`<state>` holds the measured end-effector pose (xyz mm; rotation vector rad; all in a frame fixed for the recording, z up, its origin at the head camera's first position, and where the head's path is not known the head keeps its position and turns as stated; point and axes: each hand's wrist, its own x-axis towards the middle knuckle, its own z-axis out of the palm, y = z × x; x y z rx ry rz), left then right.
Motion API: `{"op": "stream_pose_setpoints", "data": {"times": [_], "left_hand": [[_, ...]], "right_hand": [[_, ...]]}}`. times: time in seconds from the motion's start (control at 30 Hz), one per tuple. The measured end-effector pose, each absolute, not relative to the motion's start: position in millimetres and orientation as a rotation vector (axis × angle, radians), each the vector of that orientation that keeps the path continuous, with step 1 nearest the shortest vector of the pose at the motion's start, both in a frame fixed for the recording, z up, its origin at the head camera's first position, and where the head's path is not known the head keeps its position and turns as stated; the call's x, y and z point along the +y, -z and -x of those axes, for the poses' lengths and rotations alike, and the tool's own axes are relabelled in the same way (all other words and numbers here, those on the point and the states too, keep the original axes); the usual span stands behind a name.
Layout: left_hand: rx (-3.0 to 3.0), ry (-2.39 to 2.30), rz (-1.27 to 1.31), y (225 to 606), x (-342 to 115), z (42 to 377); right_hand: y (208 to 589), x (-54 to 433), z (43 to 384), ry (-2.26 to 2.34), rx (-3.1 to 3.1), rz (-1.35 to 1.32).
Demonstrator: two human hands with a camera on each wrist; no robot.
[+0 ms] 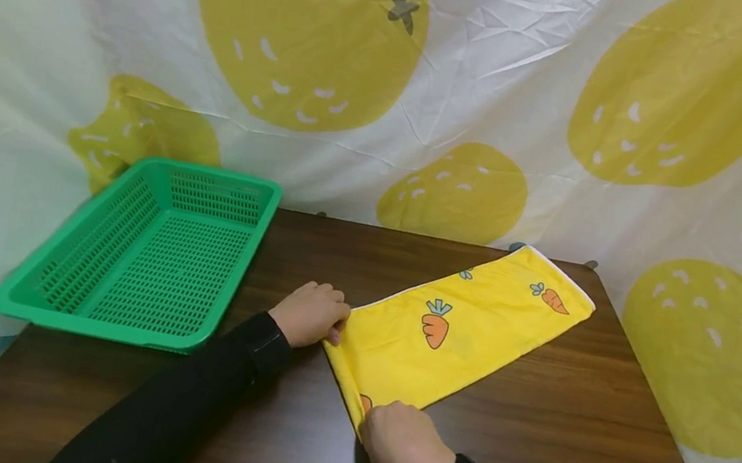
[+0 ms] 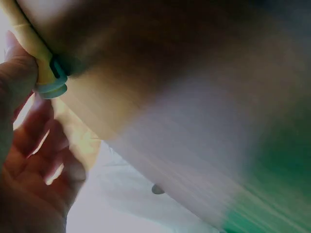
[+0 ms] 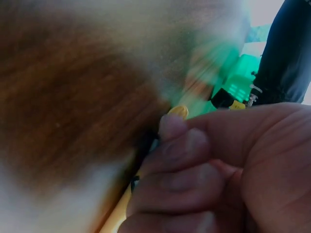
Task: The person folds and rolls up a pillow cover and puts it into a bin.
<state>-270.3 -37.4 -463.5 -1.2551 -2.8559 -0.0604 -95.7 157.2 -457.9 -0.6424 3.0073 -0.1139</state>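
Note:
A yellow cloth (image 1: 471, 332) printed with orange carrots lies on the table in a long folded strip, slanting from lower left to upper right, with white edging at its far end. My left hand (image 1: 313, 314) pinches its upper left corner, and the left wrist view shows the cloth's edge (image 2: 41, 58) between thumb and fingers. At the lower left corner my right hand (image 1: 405, 446) grips the cloth with curled fingers. In the right wrist view a bit of yellow fabric (image 3: 179, 111) pokes out at the fingertips. Between both hands the near end runs fairly straight.
A green plastic basket (image 1: 239, 260) with slotted walls stands at the table's left, beside the left forearm. The brown wooden table (image 1: 572, 418) extends right of the cloth. A white curtain (image 1: 323, 165) with yellow fruit prints hangs behind and around the table.

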Motion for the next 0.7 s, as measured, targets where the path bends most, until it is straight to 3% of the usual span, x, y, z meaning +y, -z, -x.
{"op": "stream_pose_setpoints", "data": {"times": [0.23, 0.5, 0.7], "left_hand": [[-2.86, 0.227, 1.333, 459.2, -33.9, 262.9], [-2.773, 0.084, 1.437, 454.6, -38.4, 251.2], [-2.602, -0.038, 1.496, 454.9, -51.8, 244.8]], "right_hand": [[442.4, 161.8, 103.0, 0.346, 2.884, 0.409], [446.3, 163.7, 100.8, 0.218, 3.074, 0.862], [444.6, 155.2, 97.5, 0.104, 3.074, 0.671]]}}
